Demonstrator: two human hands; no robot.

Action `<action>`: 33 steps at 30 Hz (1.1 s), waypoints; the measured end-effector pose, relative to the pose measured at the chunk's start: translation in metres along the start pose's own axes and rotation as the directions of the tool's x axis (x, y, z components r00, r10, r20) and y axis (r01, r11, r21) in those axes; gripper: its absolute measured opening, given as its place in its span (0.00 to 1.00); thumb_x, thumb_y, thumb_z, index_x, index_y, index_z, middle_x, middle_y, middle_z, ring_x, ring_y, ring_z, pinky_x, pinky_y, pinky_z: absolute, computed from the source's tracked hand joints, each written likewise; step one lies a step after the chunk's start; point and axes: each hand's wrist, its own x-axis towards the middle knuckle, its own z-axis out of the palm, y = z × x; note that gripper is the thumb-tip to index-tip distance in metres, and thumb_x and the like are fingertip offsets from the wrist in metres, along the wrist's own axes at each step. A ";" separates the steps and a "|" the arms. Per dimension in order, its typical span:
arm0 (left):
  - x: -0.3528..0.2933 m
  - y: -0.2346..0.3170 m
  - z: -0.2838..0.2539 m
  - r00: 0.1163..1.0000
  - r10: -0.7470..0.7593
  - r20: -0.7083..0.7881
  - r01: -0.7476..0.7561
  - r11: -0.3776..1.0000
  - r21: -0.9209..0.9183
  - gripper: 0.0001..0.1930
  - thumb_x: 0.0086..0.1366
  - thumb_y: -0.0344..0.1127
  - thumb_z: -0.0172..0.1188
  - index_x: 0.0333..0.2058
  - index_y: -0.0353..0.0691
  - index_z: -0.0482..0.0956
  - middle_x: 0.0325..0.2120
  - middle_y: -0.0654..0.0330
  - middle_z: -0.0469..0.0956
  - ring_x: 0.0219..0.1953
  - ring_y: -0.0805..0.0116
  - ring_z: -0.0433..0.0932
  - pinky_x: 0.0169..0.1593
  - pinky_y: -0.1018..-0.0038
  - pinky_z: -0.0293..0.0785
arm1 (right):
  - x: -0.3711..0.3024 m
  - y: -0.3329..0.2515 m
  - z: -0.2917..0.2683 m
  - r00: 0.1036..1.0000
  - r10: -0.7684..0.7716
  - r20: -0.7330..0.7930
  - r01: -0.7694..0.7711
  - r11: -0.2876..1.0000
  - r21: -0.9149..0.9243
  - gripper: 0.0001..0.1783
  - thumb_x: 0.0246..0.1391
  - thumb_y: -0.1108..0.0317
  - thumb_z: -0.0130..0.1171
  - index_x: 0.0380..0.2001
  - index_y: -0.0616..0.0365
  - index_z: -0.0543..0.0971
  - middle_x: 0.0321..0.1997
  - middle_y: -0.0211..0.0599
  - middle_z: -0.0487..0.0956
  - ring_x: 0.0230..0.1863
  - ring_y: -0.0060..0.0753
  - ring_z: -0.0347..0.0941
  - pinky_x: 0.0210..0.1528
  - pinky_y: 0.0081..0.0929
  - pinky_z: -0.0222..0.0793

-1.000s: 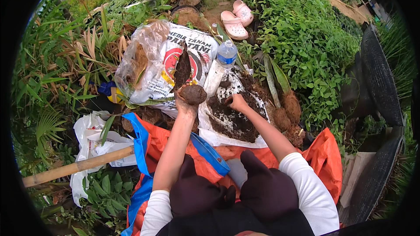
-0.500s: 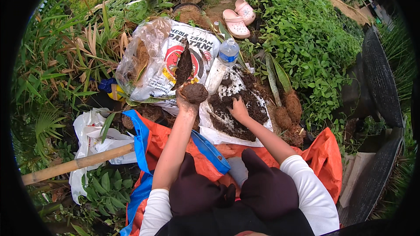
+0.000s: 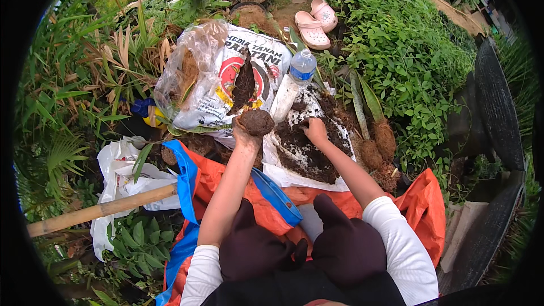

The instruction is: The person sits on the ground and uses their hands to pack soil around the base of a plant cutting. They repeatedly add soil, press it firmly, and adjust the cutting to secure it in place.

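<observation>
In my left hand (image 3: 242, 136) rests a round brown ball of soil (image 3: 258, 122), raised above the ground with my fingers cupped around its underside. My right hand (image 3: 316, 131) is over the loose dark soil (image 3: 306, 156) on a white sheet (image 3: 277, 177); its fingers are drawn together, with dark soil at their tips. Beyond my left hand lies a white printed sack (image 3: 201, 110) with a tear showing dark soil (image 3: 245, 86). A clear water bottle with a blue label (image 3: 302, 68) stands at the sheet's far end, near a whitish cylinder (image 3: 284, 99).
Right of the sheet, fibre-wrapped root balls (image 3: 385, 140) carry long green leaves. Orange and blue tarpaulin (image 3: 422, 209) spreads around my knees. A bamboo pole (image 3: 102, 212) and white plastic bag (image 3: 110, 164) are at left. Pink clogs (image 3: 312, 29) sit at the back beside dense greenery.
My right hand has lifted slightly from the soil and its fingers have drawn together. My left hand still holds the soil ball. The whole view has shifted a little.
</observation>
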 end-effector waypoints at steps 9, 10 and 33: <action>0.005 0.003 -0.011 0.992 -0.041 0.119 0.051 0.995 -0.082 0.10 0.57 0.39 0.44 0.34 0.44 0.72 0.31 0.59 0.75 0.36 0.58 0.75 0.43 0.57 0.73 | -0.020 -0.016 -0.006 0.990 -0.097 0.106 0.087 0.991 0.100 0.18 0.42 0.67 0.61 0.39 0.58 0.78 0.45 0.52 0.73 0.45 0.53 0.70 0.49 0.38 0.68; 0.006 0.003 -0.013 0.992 -0.045 0.115 0.054 0.995 -0.079 0.10 0.58 0.39 0.44 0.34 0.43 0.72 0.31 0.58 0.75 0.36 0.58 0.75 0.43 0.57 0.73 | -0.017 -0.017 -0.004 0.976 -0.188 0.114 0.178 0.980 0.094 0.18 0.42 0.67 0.61 0.40 0.58 0.77 0.46 0.53 0.73 0.46 0.53 0.70 0.49 0.38 0.67; -0.001 0.005 -0.002 0.999 -0.034 0.012 0.034 0.999 -0.026 0.11 0.55 0.39 0.43 0.34 0.45 0.72 0.32 0.59 0.74 0.37 0.59 0.75 0.45 0.56 0.72 | -0.024 0.004 -0.005 0.902 -0.301 0.311 0.303 0.952 0.044 0.21 0.34 0.79 0.53 0.36 0.50 0.81 0.34 0.48 0.77 0.38 0.48 0.73 0.46 0.36 0.70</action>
